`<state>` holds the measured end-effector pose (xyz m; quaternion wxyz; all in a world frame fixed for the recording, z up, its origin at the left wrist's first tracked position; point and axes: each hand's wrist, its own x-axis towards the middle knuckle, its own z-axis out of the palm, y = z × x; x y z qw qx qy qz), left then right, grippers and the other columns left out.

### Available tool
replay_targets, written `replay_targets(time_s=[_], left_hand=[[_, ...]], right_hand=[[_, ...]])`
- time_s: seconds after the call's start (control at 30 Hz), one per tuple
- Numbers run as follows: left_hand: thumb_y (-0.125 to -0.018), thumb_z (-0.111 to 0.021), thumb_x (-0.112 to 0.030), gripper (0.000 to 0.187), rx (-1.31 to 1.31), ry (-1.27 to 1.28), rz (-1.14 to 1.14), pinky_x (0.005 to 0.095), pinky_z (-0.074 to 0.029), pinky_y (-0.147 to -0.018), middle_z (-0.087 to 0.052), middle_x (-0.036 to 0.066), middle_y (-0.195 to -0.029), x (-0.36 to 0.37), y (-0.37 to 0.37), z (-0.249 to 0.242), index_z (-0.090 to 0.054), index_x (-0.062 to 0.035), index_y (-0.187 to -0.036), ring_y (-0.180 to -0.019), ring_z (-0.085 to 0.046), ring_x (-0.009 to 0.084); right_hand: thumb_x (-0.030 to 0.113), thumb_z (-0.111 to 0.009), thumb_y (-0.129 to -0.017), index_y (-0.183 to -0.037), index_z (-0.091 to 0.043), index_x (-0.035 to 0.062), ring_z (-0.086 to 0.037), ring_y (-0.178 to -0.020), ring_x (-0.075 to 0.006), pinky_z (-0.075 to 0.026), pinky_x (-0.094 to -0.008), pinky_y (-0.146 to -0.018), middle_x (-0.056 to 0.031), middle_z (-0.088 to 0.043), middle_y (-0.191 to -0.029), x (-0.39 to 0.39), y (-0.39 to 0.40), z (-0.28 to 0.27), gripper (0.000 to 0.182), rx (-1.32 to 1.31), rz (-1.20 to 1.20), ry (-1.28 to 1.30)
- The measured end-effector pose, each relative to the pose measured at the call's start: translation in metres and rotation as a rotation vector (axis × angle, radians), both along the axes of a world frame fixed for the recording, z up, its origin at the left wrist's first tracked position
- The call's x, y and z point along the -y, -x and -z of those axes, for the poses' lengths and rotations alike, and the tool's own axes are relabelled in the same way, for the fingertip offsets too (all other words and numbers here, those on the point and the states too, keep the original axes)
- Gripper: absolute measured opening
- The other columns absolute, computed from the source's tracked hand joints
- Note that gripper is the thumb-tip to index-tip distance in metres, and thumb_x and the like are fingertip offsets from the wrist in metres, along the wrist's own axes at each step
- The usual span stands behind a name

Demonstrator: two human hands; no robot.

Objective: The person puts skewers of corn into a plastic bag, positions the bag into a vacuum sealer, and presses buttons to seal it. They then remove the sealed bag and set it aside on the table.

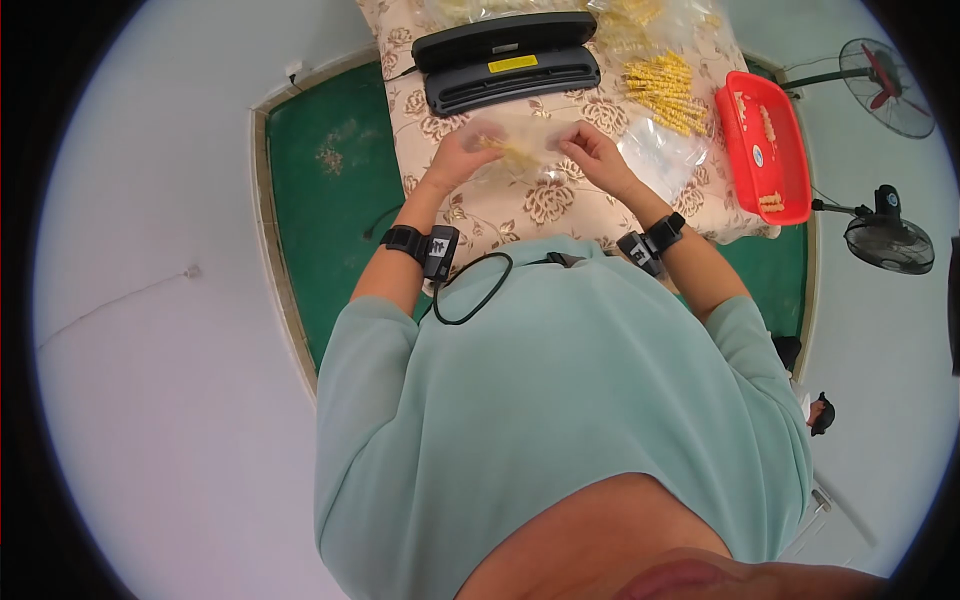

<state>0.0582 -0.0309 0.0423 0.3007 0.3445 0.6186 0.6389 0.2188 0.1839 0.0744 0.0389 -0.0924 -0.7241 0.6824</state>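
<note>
1. We note a yellow label (512, 64) on the black sealing machine (505, 60); its writing is too small to read.
2. We see the left hand (462, 150) and right hand (592, 148) pinching a clear bag (525, 140) over the floral cloth (520, 205), just in front of the machine.
3. Yellow sticks (665, 90) lie beside a red tray (765, 145).
4. Two fans (888, 240) stand to the right.

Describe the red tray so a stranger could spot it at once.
Start at the table with the floral cloth, where a black sealing machine sits at the far edge. Look to its right, past the pile of yellow sticks. The red tray lies at the cloth's right edge, the only bright red thing there.
</note>
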Motion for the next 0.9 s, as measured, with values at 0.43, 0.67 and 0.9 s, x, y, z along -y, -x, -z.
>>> replay_targets(time_s=[0.43,0.67,0.9], left_hand=[[-0.082,-0.070,-0.017,0.024,-0.172,0.176,0.087,0.0251,-0.047,-0.077,-0.069,0.005,-0.098,-0.025,-0.014,-0.044,-0.068,-0.0047,-0.103,-0.088,-0.061,0.0109],[-0.082,-0.071,-0.022,0.028,-0.314,0.140,0.133,0.0268,-0.048,-0.079,-0.069,0.008,-0.100,-0.056,-0.022,-0.040,-0.069,-0.0052,-0.104,-0.089,-0.064,0.0154],[-0.084,-0.069,-0.019,0.024,-0.300,0.287,0.133,0.0277,-0.049,-0.081,-0.069,0.007,-0.096,-0.044,-0.008,-0.034,-0.068,-0.0040,-0.103,-0.089,-0.064,0.0137]], right_hand=[[0.014,-0.062,-0.085,-0.111,-0.067,0.0076,-0.060,-0.074,-0.0093,-0.049,-0.0241,-0.067,-0.0035,-0.067,-0.085,-0.010,0.001,0.037,0.027,0.312,0.056,-0.077],[0.011,-0.060,-0.086,-0.105,-0.069,0.0047,-0.057,-0.069,-0.0083,-0.047,-0.0231,-0.065,0.0009,-0.066,-0.085,-0.023,-0.017,0.052,0.021,0.350,0.186,-0.029],[0.010,-0.059,-0.087,-0.101,-0.068,0.0039,-0.057,-0.070,-0.0071,-0.047,-0.0214,-0.066,0.0001,-0.064,-0.083,-0.016,-0.019,0.049,0.017,0.246,0.262,0.016]])
